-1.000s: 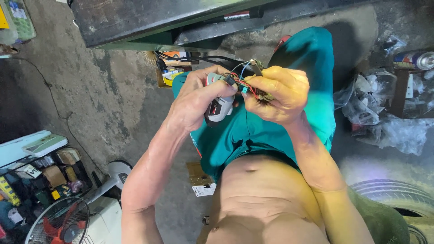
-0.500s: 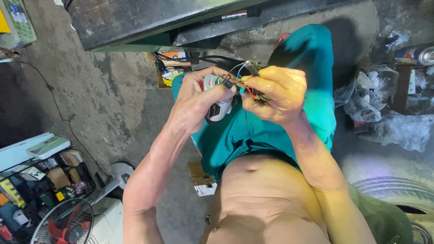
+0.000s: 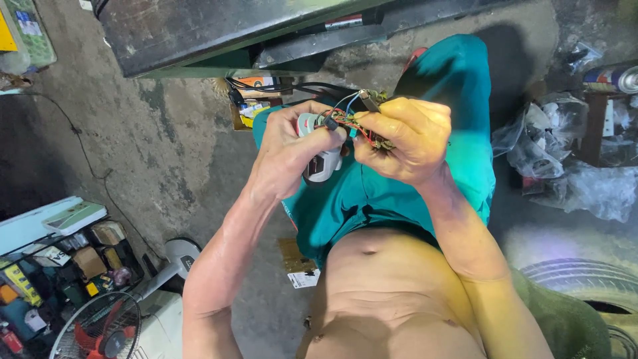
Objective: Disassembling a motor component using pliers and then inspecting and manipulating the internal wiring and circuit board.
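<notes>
Head view | left hand [image 3: 289,149] grip closed on white device [image 3: 320,163] | right hand [image 3: 402,139] grip pinching wire bundle [image 3: 349,119] | frame centre, over teal shorts [image 3: 399,199]

I see several packages and labels on the floor around me. Under the dark bench edge lies a small carton [image 3: 256,110] with orange, white and green print, partly hidden by black cables. On the concrete between my knees and belly lies a flat brown cardboard piece [image 3: 294,254], and touching it a small white label [image 3: 304,278] with dark print. At lower left stands a crowded crate with little boxes [image 3: 73,256] (brown, yellow and blue ones). At top left I see a yellow package corner [image 3: 6,30]. At upper right lies a spray can [image 3: 615,78] with a red, white and blue label.
</notes>
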